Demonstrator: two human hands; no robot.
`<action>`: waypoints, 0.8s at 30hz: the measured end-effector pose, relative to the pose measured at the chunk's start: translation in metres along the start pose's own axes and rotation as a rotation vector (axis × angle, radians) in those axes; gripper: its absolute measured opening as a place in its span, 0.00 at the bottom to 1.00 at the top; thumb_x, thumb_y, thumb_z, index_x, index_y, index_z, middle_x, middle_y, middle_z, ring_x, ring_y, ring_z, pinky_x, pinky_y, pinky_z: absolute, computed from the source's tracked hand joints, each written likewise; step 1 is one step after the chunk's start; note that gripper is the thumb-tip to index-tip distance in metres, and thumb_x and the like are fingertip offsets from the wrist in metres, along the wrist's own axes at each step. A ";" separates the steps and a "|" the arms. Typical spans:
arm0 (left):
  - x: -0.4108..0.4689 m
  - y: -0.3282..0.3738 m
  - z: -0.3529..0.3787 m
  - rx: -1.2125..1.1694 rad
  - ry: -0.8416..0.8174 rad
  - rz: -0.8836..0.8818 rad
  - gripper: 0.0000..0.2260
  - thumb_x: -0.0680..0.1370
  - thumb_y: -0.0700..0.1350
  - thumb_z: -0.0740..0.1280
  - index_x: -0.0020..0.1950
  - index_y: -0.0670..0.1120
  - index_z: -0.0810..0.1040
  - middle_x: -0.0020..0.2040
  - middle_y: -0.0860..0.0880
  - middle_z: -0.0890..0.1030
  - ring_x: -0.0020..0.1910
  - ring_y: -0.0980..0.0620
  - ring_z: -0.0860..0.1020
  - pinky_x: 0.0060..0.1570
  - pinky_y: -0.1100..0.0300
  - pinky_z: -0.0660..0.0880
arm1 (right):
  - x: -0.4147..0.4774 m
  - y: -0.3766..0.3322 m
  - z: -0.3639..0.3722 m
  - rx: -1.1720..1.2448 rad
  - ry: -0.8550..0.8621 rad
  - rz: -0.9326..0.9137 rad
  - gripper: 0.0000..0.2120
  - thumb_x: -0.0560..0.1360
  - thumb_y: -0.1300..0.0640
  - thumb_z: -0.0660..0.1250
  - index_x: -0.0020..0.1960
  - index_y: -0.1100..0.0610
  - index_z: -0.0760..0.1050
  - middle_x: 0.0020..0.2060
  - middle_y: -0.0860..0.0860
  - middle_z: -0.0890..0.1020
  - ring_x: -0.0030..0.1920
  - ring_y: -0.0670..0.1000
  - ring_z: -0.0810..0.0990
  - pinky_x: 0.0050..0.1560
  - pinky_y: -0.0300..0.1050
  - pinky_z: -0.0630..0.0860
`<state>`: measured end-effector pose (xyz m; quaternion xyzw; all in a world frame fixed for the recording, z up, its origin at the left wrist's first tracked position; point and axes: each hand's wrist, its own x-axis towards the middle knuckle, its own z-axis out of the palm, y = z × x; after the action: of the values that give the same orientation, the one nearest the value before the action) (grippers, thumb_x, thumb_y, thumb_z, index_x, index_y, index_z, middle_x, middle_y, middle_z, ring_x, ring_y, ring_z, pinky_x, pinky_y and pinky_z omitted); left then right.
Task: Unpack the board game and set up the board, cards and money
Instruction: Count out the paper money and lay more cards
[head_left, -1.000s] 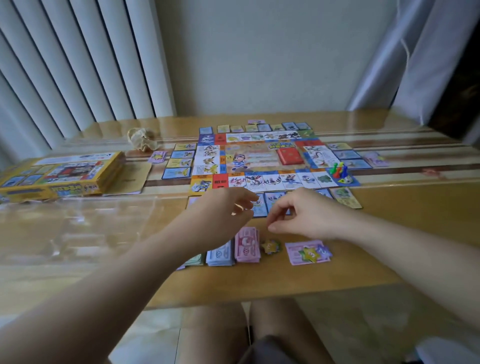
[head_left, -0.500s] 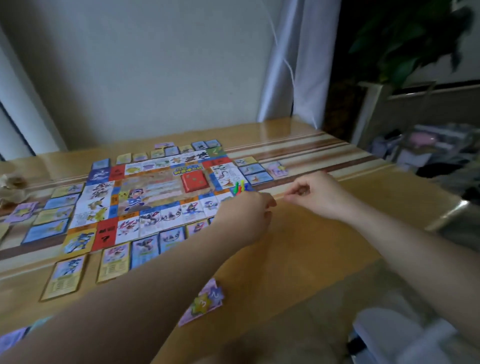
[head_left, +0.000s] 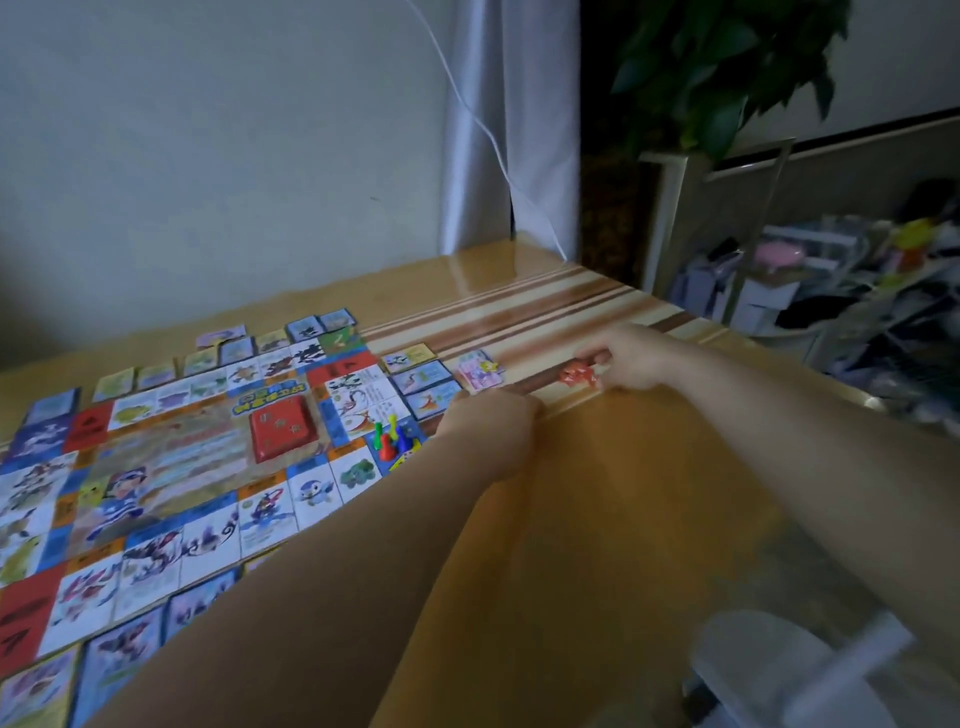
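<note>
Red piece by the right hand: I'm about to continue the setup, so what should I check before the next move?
1. Right hand reaches the red piece: ok, its fingertips are at it.
2. Firm hold on the red piece: cannot tell, too blurred.
3. Red piece is clear of the pink card stack: ok, they lie apart on the table.
4. Left hand is free: cannot tell, its fingers are curled and turned away.
5. Pawns stand upright on the board corner: ok, though the left hand is close to them.
6. Red card deck is on the board's middle: ok.
</note>
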<state>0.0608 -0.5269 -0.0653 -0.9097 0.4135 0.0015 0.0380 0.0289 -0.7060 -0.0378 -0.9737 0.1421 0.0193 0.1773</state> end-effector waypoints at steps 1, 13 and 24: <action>0.008 -0.001 0.001 -0.010 -0.005 0.003 0.14 0.80 0.40 0.55 0.62 0.50 0.73 0.59 0.48 0.75 0.56 0.46 0.76 0.49 0.52 0.70 | 0.005 0.001 -0.002 -0.003 -0.049 -0.012 0.26 0.74 0.65 0.66 0.70 0.51 0.68 0.62 0.52 0.75 0.56 0.51 0.76 0.55 0.44 0.74; 0.089 0.011 -0.010 -0.318 -0.049 -0.226 0.14 0.79 0.49 0.63 0.59 0.43 0.80 0.55 0.46 0.81 0.53 0.47 0.78 0.55 0.55 0.76 | 0.044 0.022 -0.014 0.192 -0.244 -0.058 0.20 0.71 0.63 0.73 0.61 0.53 0.77 0.46 0.48 0.78 0.46 0.50 0.81 0.45 0.40 0.80; 0.089 0.001 -0.032 -0.396 -0.252 -0.094 0.17 0.77 0.49 0.67 0.65 0.48 0.76 0.61 0.46 0.78 0.60 0.48 0.75 0.62 0.57 0.70 | 0.074 -0.003 -0.022 0.059 -0.463 0.024 0.09 0.70 0.67 0.73 0.45 0.55 0.80 0.44 0.51 0.80 0.41 0.47 0.79 0.41 0.35 0.80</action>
<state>0.1179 -0.5972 -0.0368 -0.9103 0.3545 0.1942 -0.0898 0.1004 -0.7307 -0.0228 -0.9359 0.1099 0.2400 0.2332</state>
